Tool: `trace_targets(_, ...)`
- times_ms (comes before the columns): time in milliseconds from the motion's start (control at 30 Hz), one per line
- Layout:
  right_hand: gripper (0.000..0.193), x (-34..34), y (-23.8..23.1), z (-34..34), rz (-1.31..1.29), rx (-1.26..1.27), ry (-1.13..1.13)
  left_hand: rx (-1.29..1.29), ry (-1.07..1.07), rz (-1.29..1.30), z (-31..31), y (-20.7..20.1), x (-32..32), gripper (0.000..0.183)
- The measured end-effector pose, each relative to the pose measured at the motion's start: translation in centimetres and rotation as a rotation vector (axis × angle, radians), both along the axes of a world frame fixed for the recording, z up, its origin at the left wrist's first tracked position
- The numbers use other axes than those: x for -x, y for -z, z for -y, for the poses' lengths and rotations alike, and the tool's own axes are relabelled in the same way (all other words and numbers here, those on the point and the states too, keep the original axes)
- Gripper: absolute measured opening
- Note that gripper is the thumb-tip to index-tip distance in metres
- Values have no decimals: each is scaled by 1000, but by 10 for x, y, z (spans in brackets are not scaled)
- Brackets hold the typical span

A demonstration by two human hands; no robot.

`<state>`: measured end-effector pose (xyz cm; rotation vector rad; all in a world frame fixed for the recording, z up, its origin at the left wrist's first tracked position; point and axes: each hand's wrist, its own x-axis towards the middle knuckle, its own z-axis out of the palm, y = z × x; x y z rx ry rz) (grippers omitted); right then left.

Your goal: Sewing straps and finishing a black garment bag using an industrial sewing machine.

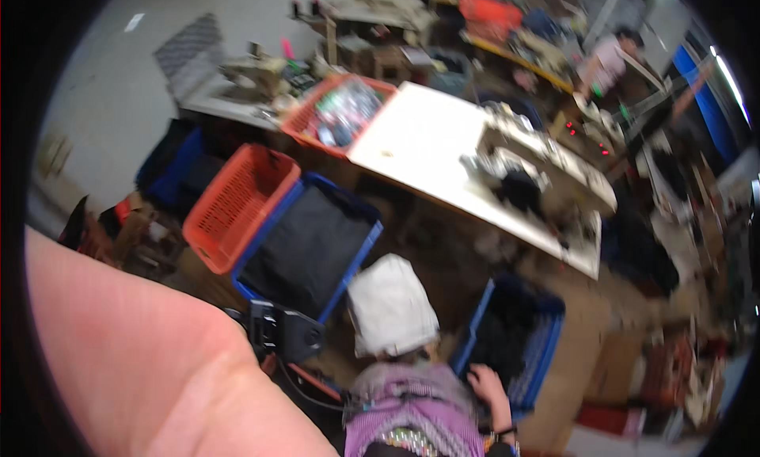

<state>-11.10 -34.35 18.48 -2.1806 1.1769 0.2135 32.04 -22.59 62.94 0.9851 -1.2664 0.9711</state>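
Observation:
My left arm (150, 346) is raised very close to the camera and fills the lower left. Its fingers do not show. Beside it is a small black device (285, 332) with a cable. My right hand (489, 384) rests at the near left side of a blue basket (546, 342) of dark cloth, fingers loosely apart and nothing visible in them. In front of my purple patterned clothing stands a seat covered in white cloth (393, 305). The picture is smeared by motion.
Ahead is a white table (427, 140) with a sewing machine (546, 160). An orange basket of plastic-wrapped items (344, 112) adjoins it. At left stand another orange basket (237, 207) and a blue crate with black material (313, 243). A person (606, 65) works far right.

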Motion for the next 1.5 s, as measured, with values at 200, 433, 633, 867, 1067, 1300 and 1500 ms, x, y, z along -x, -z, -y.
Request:
trace_targets(200, 41, 24, -1, 12, -16, -211, 150, -118, 180, -17, 50, 11, 5, 65)
trace_targets(433, 33, 97, 62, -6, 173, -253, 519, -291, 152, 55, 99, 9, 34, 56)
trace_targets(633, 25, 220, 161, -75, 109, -440, 830, -1301, 43, -562, 126, 222, -10, 49)
trace_targets(867, 17, 228, 138, -99, 82, -748, 1330, -2214, -136, -1049, -43, 481, 6, 52)
trace_targets(1067, 17, 194, 148, -89, 220, -711, 1296, -2383, 100, -1595, -86, 528, 50, 60)
trace_targets(1300, 16, 170, 170, -51, 259, -660, 1142, -1778, -249, -1294, -54, 483, 0, 45)
trace_targets(1500, 20, 155, 168, -23, 369, -650, 1255, -1973, -112, -1199, -34, 509, -34, 52)
